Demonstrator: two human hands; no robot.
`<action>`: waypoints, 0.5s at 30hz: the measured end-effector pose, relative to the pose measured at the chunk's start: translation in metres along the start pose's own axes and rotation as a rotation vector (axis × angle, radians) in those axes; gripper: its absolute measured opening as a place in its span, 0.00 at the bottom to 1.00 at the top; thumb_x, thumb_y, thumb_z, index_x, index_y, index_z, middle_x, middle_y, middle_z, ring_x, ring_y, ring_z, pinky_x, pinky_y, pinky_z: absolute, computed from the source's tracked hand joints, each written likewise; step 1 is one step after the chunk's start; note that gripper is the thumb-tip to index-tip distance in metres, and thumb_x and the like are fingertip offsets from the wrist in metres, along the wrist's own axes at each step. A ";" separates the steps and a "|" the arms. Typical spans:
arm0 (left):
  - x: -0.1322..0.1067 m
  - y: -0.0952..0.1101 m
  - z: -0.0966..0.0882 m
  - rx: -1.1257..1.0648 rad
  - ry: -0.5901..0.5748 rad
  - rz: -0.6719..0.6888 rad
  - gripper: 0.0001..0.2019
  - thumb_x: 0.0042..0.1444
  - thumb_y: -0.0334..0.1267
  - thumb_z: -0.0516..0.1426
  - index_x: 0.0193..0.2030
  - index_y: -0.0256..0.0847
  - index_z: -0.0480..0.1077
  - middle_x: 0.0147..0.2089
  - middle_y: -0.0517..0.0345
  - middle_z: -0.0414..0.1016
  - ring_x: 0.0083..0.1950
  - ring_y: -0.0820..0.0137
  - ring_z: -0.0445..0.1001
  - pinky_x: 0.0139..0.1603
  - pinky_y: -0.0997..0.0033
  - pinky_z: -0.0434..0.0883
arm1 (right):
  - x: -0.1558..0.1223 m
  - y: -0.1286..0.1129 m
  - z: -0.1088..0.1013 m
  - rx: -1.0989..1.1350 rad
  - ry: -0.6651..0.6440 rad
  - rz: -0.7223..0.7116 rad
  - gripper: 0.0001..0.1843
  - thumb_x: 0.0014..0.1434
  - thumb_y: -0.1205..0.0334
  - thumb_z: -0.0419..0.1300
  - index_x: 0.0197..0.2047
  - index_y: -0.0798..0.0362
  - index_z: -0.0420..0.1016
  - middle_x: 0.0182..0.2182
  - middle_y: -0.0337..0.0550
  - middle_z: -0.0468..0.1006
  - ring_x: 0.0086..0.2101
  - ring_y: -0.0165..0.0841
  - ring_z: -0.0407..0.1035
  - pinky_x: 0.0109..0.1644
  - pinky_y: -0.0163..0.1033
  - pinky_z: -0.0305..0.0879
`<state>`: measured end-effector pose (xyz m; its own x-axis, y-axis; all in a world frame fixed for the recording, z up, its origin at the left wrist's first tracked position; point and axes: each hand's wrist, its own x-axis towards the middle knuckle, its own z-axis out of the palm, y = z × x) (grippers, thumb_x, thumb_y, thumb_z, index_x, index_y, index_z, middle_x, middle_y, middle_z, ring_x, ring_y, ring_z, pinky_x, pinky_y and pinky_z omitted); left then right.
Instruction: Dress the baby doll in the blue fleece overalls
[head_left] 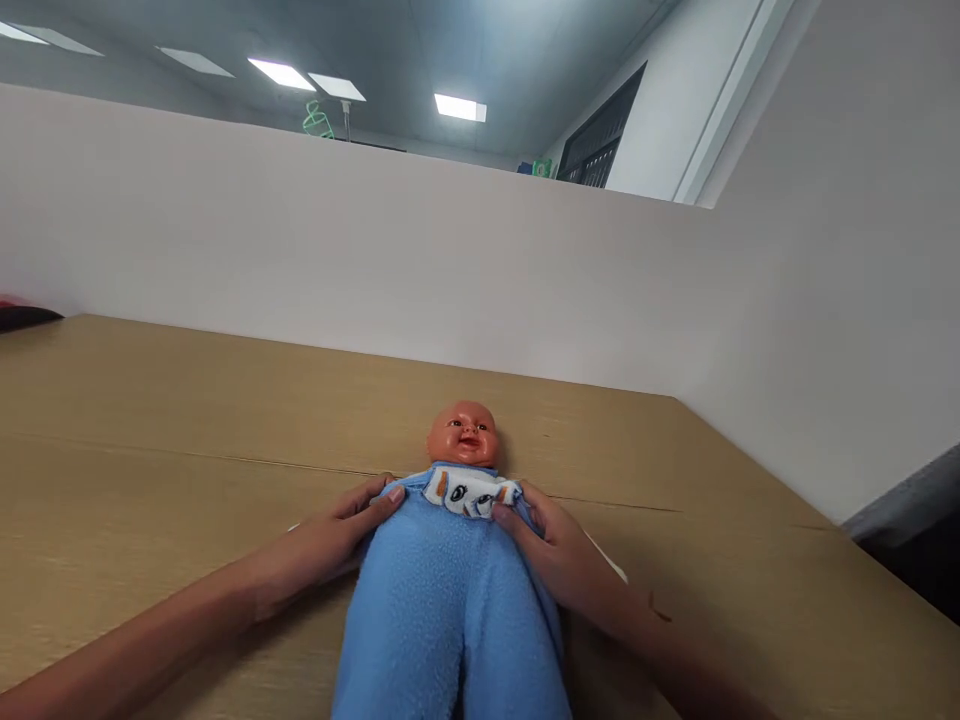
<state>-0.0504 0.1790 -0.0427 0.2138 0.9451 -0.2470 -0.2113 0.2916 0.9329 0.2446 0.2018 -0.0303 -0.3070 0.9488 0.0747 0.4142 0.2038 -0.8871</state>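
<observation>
A baby doll [466, 436] with a bald plastic head lies face up on the wooden table, its head toward the far wall. Blue fleece doll clothing [427, 590] with legs covers its body, and a white patch with embroidered eyes [472, 492] shows at the chest. My left hand [367, 515] pinches the garment at the doll's shoulder on the left side, thumb on top. On the other side my right hand [547, 540] grips the cloth beside the white patch, thumb also on top. The doll's arms are mostly hidden by the cloth and my hands.
The wooden table [225, 400] runs back to a low white partition [375, 260]. A white wall [847, 300] rises on the right. At the far left edge lies a dark object [26, 317] with a bit of red, cut off by the frame.
</observation>
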 end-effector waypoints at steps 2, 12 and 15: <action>0.001 0.000 0.003 0.149 -0.041 -0.013 0.20 0.61 0.56 0.68 0.54 0.47 0.83 0.49 0.52 0.86 0.57 0.53 0.80 0.53 0.65 0.77 | 0.002 0.003 0.004 0.030 -0.030 -0.008 0.21 0.68 0.41 0.60 0.52 0.48 0.81 0.49 0.45 0.84 0.51 0.50 0.76 0.59 0.51 0.68; -0.026 0.008 -0.030 0.823 -0.176 0.438 0.12 0.67 0.46 0.58 0.51 0.46 0.77 0.52 0.52 0.80 0.54 0.54 0.75 0.59 0.64 0.73 | -0.057 0.025 -0.019 -0.198 0.143 -0.086 0.17 0.72 0.56 0.52 0.59 0.43 0.75 0.59 0.47 0.77 0.60 0.46 0.69 0.66 0.50 0.66; -0.030 0.006 -0.037 1.142 -0.248 0.540 0.17 0.63 0.40 0.61 0.59 0.45 0.72 0.58 0.48 0.76 0.58 0.52 0.72 0.65 0.55 0.71 | -0.073 0.021 -0.031 -0.318 -0.034 -0.060 0.22 0.67 0.64 0.56 0.64 0.44 0.71 0.61 0.49 0.74 0.61 0.45 0.69 0.67 0.51 0.67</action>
<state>-0.0935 0.1581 -0.0396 0.5540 0.8148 0.1708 0.5797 -0.5249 0.6232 0.3017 0.1445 -0.0401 -0.3653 0.9252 0.1025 0.6399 0.3296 -0.6942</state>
